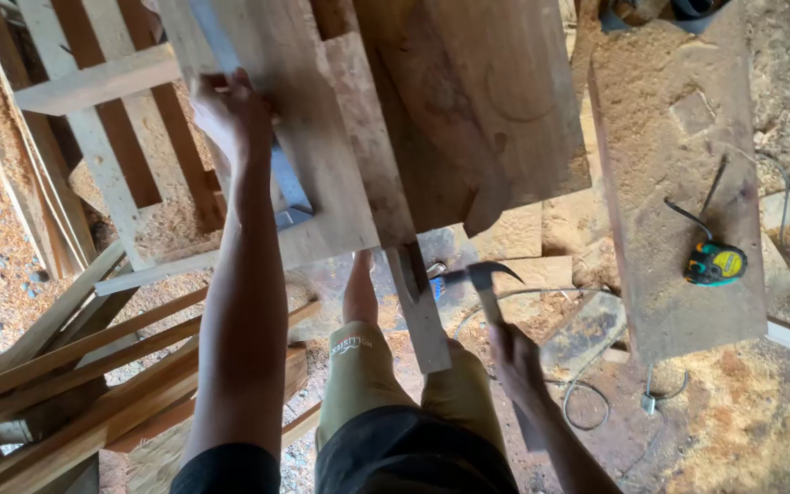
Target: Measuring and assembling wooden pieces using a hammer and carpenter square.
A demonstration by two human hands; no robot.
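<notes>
1. At the top left of the wide board [322, 119], the left hand [229, 114] lies with its fingers curled over the board's edge, pressing on a metal square [287, 183] whose blade runs under the palm.
2. Lower right, the right hand [514, 361] is blurred; its fingers look wrapped tight round the handle of a claw hammer [486, 279], whose dark head points up with the claw curving right.
3. The hammer head hangs just below the near edge of the board, beside a narrow wooden strip [421, 311] that sticks out toward the person.
4. Outward to the right, a sawdust-covered plank [678, 165] carries a yellow-and-green tape measure [715, 263]; it is well apart from both hands.
5. A thin cable [587, 402] loops on the ground below that plank.
6. To the left, loose timber slats [75, 366] lean in a pile.
7. No containers can be made out here.
</notes>
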